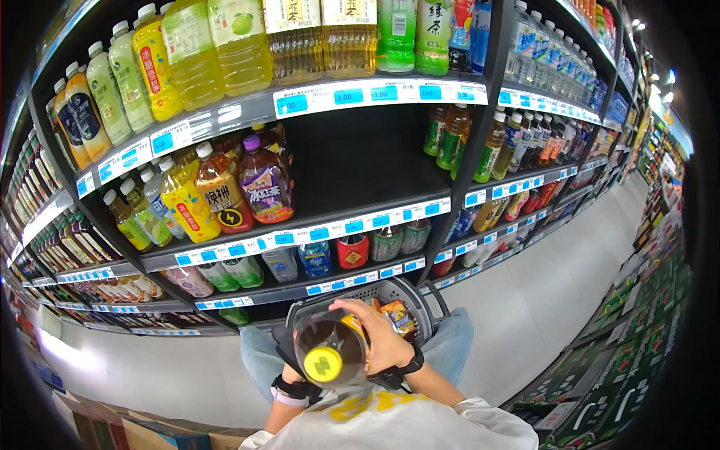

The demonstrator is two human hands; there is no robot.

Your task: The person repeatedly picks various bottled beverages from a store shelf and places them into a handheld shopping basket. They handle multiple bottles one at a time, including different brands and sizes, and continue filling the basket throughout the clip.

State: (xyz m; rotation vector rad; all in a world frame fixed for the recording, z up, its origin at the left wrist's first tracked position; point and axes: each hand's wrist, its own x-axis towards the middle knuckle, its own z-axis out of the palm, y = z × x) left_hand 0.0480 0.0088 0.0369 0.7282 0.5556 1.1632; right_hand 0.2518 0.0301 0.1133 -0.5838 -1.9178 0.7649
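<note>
The right hand point(382, 337) wraps its fingers around a big brown drink bottle point(330, 349) with a yellow cap. The bottle is held up just above a grey basket point(420, 300) with snack packs inside. The left hand point(289, 367) is mostly hidden behind the bottle, so I cannot tell its grip. Shelves point(315, 232) of drinks stand in front.

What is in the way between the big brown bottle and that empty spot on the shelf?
Nothing visible. The right hand grips the brown bottle above the grey basket, and the air up to the empty shelf gap is open. The purple-capped bottle stands left of the gap.
</note>
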